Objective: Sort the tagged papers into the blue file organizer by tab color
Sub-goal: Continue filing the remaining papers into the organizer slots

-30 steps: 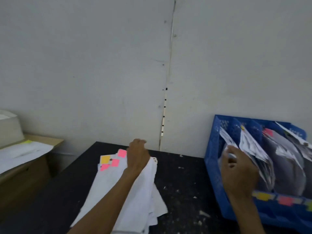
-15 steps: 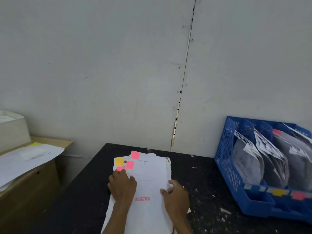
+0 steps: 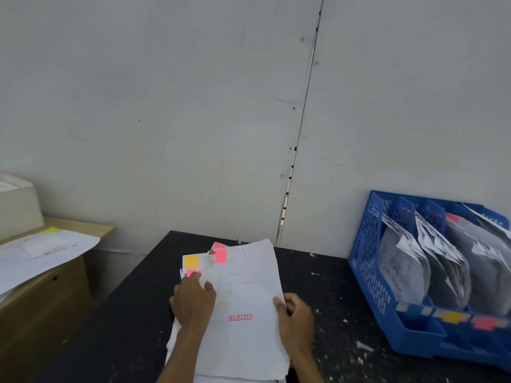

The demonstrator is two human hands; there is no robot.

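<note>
The left hand [image 3: 193,302] presses flat-fingered on the paper stack [image 3: 172,344], centre of the black table [image 3: 331,286]. The right hand [image 3: 296,319] pinches the pink-tabbed REJECTED sheet [image 3: 243,299]. The blue file organizer [image 3: 367,258], right, already holds many papers; several sheets remain unsorted.

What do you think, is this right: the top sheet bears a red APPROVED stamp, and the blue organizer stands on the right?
Not quite: the head view shows the stamp on the top sheet reads REJECTED. The organizer does stand on the right.
</note>
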